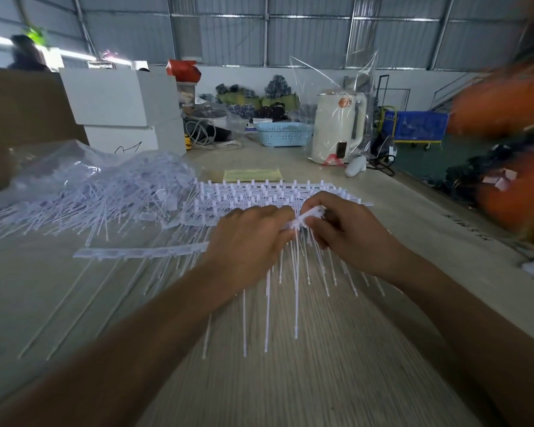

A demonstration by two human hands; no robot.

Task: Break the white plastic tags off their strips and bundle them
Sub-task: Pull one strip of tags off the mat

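Matt, pale wood-grain worktop (336,349) underfoot of it all. The tags (296,272) read as thin white plastic, slightly translucent, smooth. At ten o'clock, a glossy clear plastic bag (59,161) crinkles over the loose heap. At one o'clock, cream kettle (336,124), smooth plastic under shiny film; beside it a pale blue perforated plastic basket (282,134).

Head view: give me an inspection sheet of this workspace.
Surface: wood-grain table, partly bare.
Job's things: tags held by both hands; strips stacked behind; loose pile on the left.
Clutter: white boxes, blue basket, kettle in a plastic bag, yellow note.
Grippers: left hand and right hand pinch the tags' heads.
Cables: cords by the boxes.
Surroundings: metal wall, blue cart.
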